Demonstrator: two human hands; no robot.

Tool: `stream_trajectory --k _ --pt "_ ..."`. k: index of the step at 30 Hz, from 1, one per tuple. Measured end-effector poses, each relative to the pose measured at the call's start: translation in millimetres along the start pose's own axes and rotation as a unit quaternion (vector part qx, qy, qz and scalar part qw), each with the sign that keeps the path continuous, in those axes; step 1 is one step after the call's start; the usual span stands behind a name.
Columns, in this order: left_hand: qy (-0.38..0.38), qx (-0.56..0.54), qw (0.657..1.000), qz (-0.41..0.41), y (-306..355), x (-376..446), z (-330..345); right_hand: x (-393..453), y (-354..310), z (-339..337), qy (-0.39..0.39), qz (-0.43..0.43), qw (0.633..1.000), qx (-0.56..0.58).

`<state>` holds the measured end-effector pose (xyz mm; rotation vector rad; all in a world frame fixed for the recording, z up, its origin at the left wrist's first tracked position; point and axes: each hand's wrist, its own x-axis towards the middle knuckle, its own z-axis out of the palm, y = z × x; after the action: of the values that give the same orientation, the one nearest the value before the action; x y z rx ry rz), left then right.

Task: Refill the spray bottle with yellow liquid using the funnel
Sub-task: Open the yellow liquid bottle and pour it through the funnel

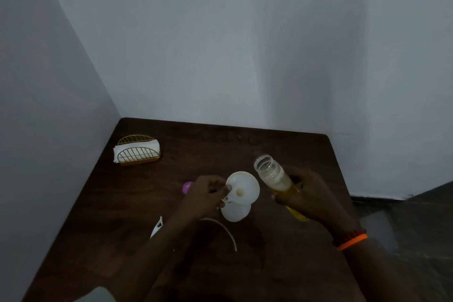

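dark table (pixel 282 265): left hand (pixel 206 197) pinches funnel (pixel 242 187); right hand (pixel 312 197) grips yellow-liquid bottle (pixel 277 178).

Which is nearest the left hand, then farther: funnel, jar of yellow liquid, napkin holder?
1. Funnel: touching the left hand, just to its right.
2. Jar of yellow liquid: farther right, in the right hand.
3. Napkin holder: far-left corner.

A dark wooden table (pixel 282 154) is sitting in a wall corner, carrying a gold wire napkin holder (pixel 137 152) at its far left, a white spray bottle (pixel 236 211) mid-table, a purple cap (pixel 186 187), and a white sprayer head (pixel 157 227) with its tube (pixel 225 228).
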<state>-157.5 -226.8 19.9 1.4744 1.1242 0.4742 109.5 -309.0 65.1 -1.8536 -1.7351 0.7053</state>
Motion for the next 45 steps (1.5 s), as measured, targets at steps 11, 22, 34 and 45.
stream_trajectory --k 11,22,34,45 --pt "-0.002 -0.003 1.0 0.014 -1.1 -1.2 -0.4 -4.7 9.8 6.1 -0.006 -0.004 0.993 -0.115" --pt "0.001 0.0 1.0 0.011 -1.0 0.7 0.2 -3.4 5.8 -5.7 -0.029 0.025 0.971 -0.236" --pt "0.003 -0.005 1.0 0.009 -0.8 -0.4 -0.2 -0.5 -4.8 -6.5 -0.043 0.027 0.957 -0.286" --pt "0.004 -0.003 1.0 0.01 -1.6 -1.4 -0.6 -1.1 -9.4 -11.9 -0.034 0.027 0.959 -0.28"
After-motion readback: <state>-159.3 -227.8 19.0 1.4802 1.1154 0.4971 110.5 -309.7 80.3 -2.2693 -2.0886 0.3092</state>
